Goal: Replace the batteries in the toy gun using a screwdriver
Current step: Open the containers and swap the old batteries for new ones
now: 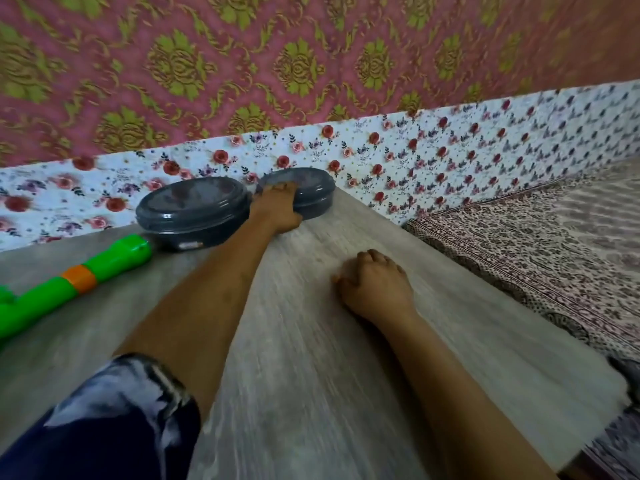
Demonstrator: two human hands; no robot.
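A green toy gun [69,285] with an orange band lies on the grey wooden table [311,358] at the far left, its barrel pointing toward the back. My left hand [277,207] reaches far across the table and rests on the right one of two dark grey round lidded containers [308,192], fingers over its lid edge. My right hand [374,284] lies on the table's middle right, fingers curled into a loose fist with nothing visible in it. No screwdriver or batteries are in sight.
The second dark grey container [192,211] stands left of the first, close to the gun's muzzle. A floral cloth [450,150] runs along the back below a pink and gold wall. A patterned bedspread [536,244] lies right of the table's edge.
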